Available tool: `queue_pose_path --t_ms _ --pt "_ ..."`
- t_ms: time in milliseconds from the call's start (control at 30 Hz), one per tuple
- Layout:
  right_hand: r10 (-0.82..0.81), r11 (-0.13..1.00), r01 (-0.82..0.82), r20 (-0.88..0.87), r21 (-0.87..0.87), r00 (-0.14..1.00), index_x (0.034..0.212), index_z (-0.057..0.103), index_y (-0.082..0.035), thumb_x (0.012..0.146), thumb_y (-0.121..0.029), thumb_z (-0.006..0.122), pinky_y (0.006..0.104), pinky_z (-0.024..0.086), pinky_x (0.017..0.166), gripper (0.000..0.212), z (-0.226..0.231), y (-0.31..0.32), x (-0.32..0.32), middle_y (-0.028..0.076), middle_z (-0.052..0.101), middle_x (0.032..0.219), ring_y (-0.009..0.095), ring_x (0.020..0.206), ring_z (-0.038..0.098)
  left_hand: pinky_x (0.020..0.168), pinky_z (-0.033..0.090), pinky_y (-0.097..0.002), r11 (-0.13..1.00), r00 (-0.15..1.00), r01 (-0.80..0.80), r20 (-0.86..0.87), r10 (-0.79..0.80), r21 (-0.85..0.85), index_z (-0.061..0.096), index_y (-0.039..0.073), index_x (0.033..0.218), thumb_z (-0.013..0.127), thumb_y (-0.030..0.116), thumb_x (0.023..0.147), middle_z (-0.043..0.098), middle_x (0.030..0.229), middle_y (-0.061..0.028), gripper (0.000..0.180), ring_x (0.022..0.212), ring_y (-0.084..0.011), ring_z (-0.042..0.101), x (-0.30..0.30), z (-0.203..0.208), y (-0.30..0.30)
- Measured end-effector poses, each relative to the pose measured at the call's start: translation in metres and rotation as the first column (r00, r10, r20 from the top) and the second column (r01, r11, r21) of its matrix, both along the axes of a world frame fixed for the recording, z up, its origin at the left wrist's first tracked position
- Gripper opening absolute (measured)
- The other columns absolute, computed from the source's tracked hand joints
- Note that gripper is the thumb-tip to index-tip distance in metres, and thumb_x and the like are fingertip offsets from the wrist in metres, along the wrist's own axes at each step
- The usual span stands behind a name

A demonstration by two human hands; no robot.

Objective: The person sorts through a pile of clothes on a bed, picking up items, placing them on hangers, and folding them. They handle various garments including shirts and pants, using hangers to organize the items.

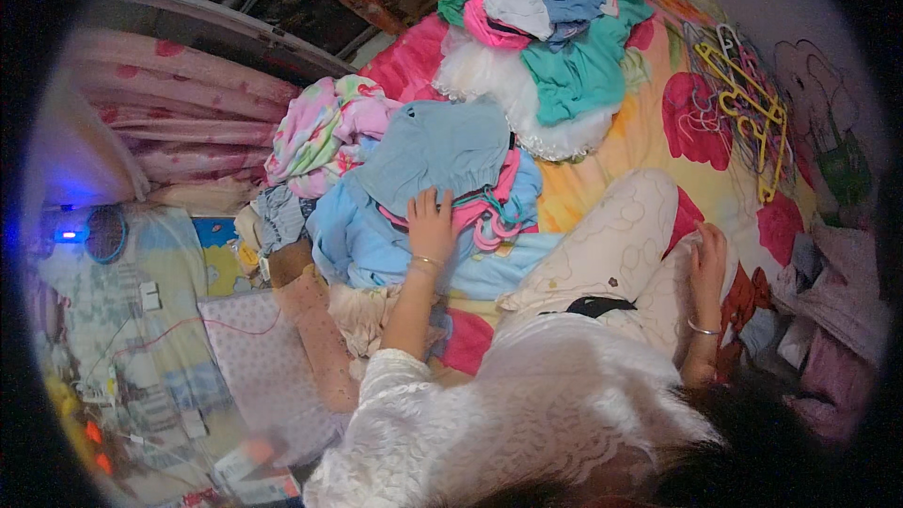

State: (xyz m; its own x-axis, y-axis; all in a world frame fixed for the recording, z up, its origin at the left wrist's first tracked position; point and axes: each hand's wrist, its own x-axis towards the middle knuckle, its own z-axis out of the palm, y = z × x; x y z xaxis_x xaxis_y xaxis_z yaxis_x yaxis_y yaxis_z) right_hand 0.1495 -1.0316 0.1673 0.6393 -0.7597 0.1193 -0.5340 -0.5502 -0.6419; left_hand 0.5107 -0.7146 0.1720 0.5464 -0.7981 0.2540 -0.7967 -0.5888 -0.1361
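Note:
My left hand (431, 224) lies on the lower edge of a grey-blue garment (437, 150), its fingers stretched out over the cloth. Beneath that garment are pink hangers (491, 226) and pink fabric, on top of a light blue garment (353, 240). My right hand (707, 268) rests against my right leg in cream patterned trousers, fingers extended and nothing visible in them. Beyond the grey-blue garment lies a white ruffled garment (564, 139), partly covered by a green one (583, 80).
Yellow and other hangers (752, 118) are heaped at the right on the flowered bedsheet (602, 174). Folded clothes (546, 0) are piled at the far end. Pink floral fabric (324, 127) sits at the left, near a pink curtain (188, 113). More clothes (832, 301) lie at the right edge.

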Motion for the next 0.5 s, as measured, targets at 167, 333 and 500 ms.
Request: queue_pose_path --t_ms 167,333,500 --pt "0.009 0.999 -0.01 0.014 0.033 1.0 0.117 0.052 -0.006 0.076 0.008 0.053 0.036 0.038 0.096 0.044 0.004 0.012 0.004 0.015 0.048 0.116 0.031 0.111 0.047 0.079 0.042 -0.0439 0.968 0.994 -0.096 0.067 0.083 0.231 0.054 0.017 0.112 0.051 0.016 0.08 0.055 0.107 -0.0103 0.032 0.099 -0.0276 0.052 0.037 -0.027 -0.006" --pt "-0.005 0.99 -0.008 0.095 0.138 0.995 0.114 0.055 -0.007 0.074 0.007 0.056 0.0365 0.041 0.092 0.042 0.006 0.022 0.006 0.015 0.049 0.114 0.031 0.108 0.049 0.071 0.042 -0.0401 0.966 0.998 -0.037 0.059 0.023 0.255 0.055 0.014 0.107 0.065 0.019 0.069 0.059 0.085 -0.0061 0.04 0.082 -0.0246 0.056 0.072 0.008 -0.013" --pt "0.166 0.983 -0.158 0.082 -0.096 0.983 0.11 0.056 -0.005 0.073 0.006 0.057 0.037 0.044 0.087 0.039 0.015 0.024 0.03 0.015 0.053 0.108 0.031 0.104 0.05 0.062 0.049 -0.0428 0.968 0.981 -0.183 -0.031 0.191 0.173 0.063 0.011 0.089 0.066 0.021 0.064 0.062 0.073 -0.0123 0.028 0.071 -0.0308 0.062 0.103 0.022 -0.009"
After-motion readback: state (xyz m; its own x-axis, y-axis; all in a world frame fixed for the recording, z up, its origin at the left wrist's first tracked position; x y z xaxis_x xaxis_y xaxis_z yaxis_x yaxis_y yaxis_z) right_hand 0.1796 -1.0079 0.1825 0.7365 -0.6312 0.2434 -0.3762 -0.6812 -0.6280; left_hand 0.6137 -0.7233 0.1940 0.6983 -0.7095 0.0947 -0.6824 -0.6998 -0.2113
